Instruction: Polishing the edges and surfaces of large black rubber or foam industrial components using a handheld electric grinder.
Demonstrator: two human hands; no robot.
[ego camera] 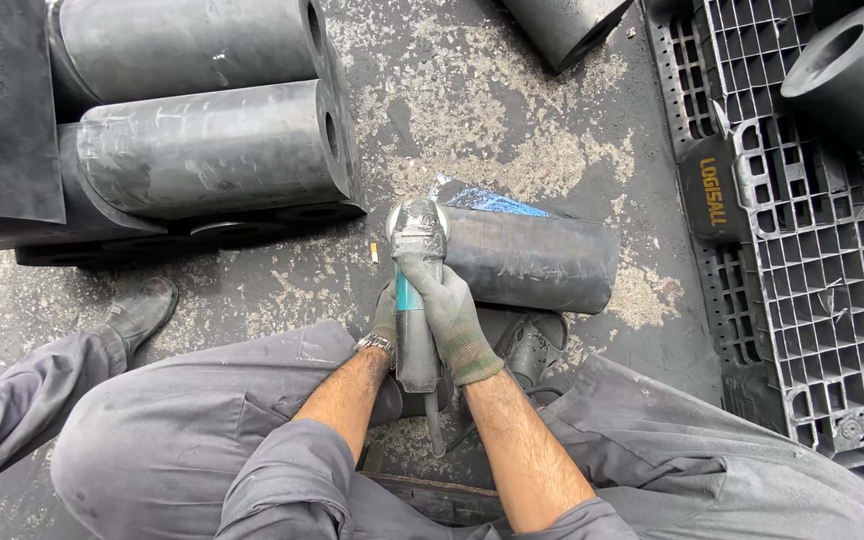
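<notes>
The right hand [449, 318], gloved, is wrapped over the top of a grinder [417, 300], fingers closed round its teal and grey body; the left hand [384, 318], also gloved and with a watch at the wrist, grips the same body from the other side, mostly hidden behind it. The grinder points away from the person, its head [418, 228] laid against the near end of a dark cylinder [532, 260] that lies on its side on the floor [512, 120] between the knees. Judging by this, the step in hand is grinding the cylinder's end edge; the next move would call for both hands keeping a steady hold and working the head round the rim. The disc is hidden under the guard, so whether it spins cannot be told. The left palm is out of view. More cylinders [212, 150] are stacked at far left, a pallet [812, 280] lies at right, both cut off by the frame.
</notes>
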